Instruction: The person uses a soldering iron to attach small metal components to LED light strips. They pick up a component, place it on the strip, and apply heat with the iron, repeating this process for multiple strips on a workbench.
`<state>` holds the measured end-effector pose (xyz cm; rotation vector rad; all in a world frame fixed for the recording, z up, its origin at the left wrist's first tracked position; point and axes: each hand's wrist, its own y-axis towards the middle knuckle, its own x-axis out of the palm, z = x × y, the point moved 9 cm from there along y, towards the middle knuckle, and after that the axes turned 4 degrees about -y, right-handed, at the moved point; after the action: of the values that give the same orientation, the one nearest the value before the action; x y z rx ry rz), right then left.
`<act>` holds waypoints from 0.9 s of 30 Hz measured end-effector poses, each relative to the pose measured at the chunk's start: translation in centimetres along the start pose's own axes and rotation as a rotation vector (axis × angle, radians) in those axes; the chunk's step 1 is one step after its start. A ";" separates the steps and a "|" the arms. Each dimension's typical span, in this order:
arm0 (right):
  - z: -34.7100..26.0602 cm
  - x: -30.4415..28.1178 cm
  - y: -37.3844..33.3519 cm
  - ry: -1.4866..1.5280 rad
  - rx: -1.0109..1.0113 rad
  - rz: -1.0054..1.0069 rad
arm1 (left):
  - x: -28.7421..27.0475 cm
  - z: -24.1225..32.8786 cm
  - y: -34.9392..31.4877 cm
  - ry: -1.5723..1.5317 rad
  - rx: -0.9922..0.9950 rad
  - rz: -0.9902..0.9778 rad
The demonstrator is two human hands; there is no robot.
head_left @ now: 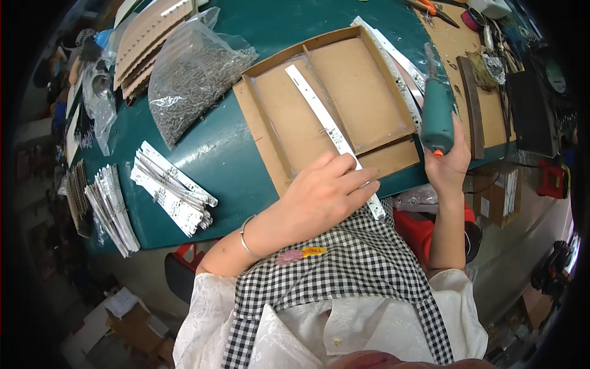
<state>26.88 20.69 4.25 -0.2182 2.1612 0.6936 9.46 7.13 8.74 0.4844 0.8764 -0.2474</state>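
Note:
My left hand (329, 195) lies across a long white LED circuit strip (313, 101), fingers closed around its lower part. The strip slants over a shallow brown cardboard tray (362, 80), its near end reaching past the table edge towards my apron. In my right hand (452, 163) is a green electric screwdriver (437, 114), a thick-bodied tool with a narrow shaft pointing away from me and an orange end towards me. It is held just right of the tray, over more white strips (399, 58) lying there.
Left of the tray stands a clear plastic bag of small metal parts (196, 80), beside stacked cardboard pieces (144, 46). Bundles of white strips (169, 190) lie at the table's near left. A dark bar (470, 104) and orange-handled pliers (433, 9) are on the right.

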 end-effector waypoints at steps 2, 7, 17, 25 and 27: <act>1.3 -0.6 -0.5 0.174 0.108 0.045 | 0.7 0.1 -0.1 0.034 0.027 -0.004; 4.3 -2.6 -3.7 0.506 0.365 0.240 | -0.2 1.4 -1.4 0.145 0.066 0.058; -2.4 -2.2 -3.8 0.955 0.224 -0.169 | -11.9 1.6 -10.7 0.332 -0.284 0.050; -3.7 -0.8 -3.4 0.939 0.271 -0.227 | -18.2 -2.8 -22.4 0.597 -0.678 0.187; -3.8 -0.5 -3.4 0.936 0.280 -0.241 | -17.6 -4.2 -24.2 0.565 -0.697 0.200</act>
<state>25.91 15.67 5.13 -0.7541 3.0001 0.1219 -13.93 -11.51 12.91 -0.0272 1.3750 0.3969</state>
